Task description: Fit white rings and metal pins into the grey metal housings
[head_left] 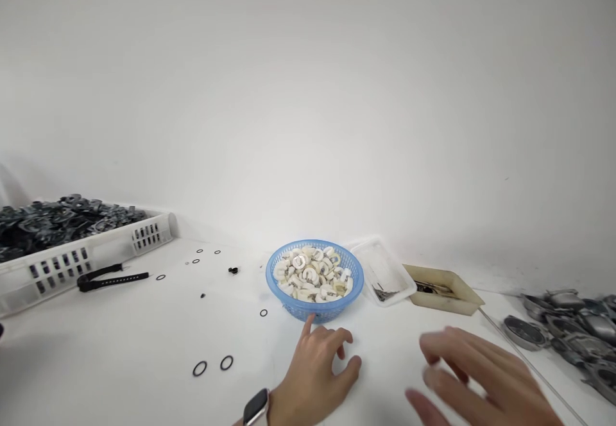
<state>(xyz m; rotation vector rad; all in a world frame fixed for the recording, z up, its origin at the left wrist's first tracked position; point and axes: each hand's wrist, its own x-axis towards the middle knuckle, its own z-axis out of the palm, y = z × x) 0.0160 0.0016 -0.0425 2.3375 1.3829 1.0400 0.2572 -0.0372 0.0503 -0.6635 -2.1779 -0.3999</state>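
My left hand (317, 367), with a smartwatch (256, 407) on its wrist, hovers low over the white table in front of a blue plastic basket (320, 310). Its fingers are loosely bent and apart, with nothing between them; the little finger points at the basket's lower front, and whether it touches cannot be told. White C-shaped pieces (310, 276) fill the basket, some with small metal bits. To the right, slightly blurred, my right hand (486, 374) is half curled, thumb and fingers apart, and I see nothing in it.
Behind the hands stand a white tray (378, 262) with thin metal pieces and a beige tray (462, 301). Grey metal housings (568, 330) pile up at right. At left, a white crate (110, 246) holds dark parts, near a black strap (118, 280) and several black rings (226, 363).
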